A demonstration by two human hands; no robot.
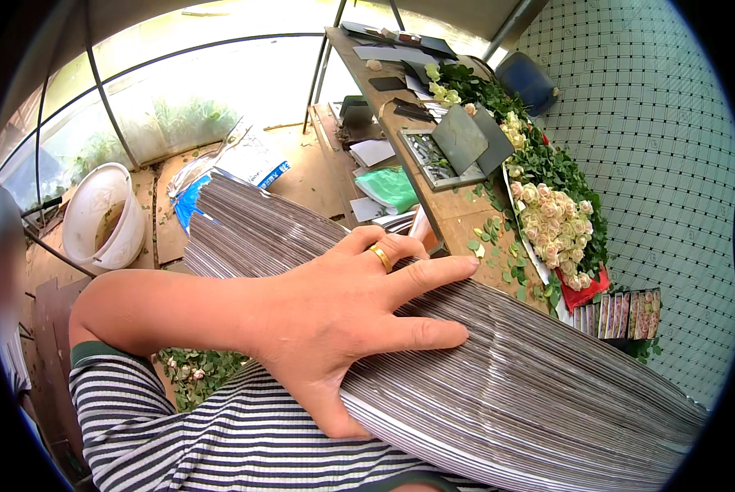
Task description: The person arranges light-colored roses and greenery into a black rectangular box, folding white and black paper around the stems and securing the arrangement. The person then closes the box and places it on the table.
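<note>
A thick, long stack of thin sheets [515,385], seen along its dark grey and white layered edges, runs slantwise in front of my body from the middle left to the lower right. My left hand [326,316] lies palm down across it, fingers stretched and spread, with a gold-coloured ring on one finger. Its thumb reaches the near edge by the white sheets, close to my striped shirt [244,435]. My right hand is out of sight. The stack's far right end runs into the dark rim of the picture.
Beyond the stack stands a wooden table [457,217] with cut leaves, dark boards and a bunch of pale roses [552,225]. A blue barrel [527,82] lies at the back right. On the left are a white bucket [103,215] and a blue-and-white plastic wrapper [188,202]. Someone blurred is at the left edge.
</note>
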